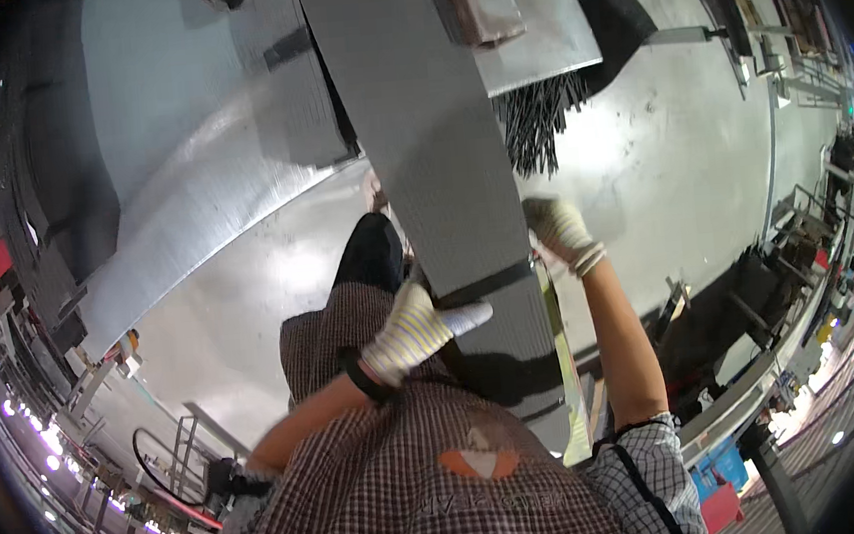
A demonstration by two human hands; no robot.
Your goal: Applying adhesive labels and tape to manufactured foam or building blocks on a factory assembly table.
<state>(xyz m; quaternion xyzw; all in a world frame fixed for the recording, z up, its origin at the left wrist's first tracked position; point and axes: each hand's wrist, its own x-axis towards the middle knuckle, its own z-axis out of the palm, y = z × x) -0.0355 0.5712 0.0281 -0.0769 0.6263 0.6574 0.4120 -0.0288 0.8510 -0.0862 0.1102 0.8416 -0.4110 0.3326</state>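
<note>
A long grey panel (435, 116) with fine lines along it runs from the far side down to my apron. Dark bands cross its near part. My left hand (412, 333), in a striped knit glove, grips the panel's left edge. Its thumb lies over the top face, and the other fingers are mostly hidden. At the right edge, my right hand (559, 228), gloved the same way, is closed with its fingers curled against the panel's side. Those fingertips are partly hidden and slightly blurred. A yellowish strip (570, 396) shows along the panel's near right side.
Wide grey sheets (218, 163) lie to the left of the panel. Beyond my right hand are a bundle of thin black strips (541, 122) and a brown block (482, 7) on a grey sheet. Metal frames and a blue bin (721, 470) stand at the right.
</note>
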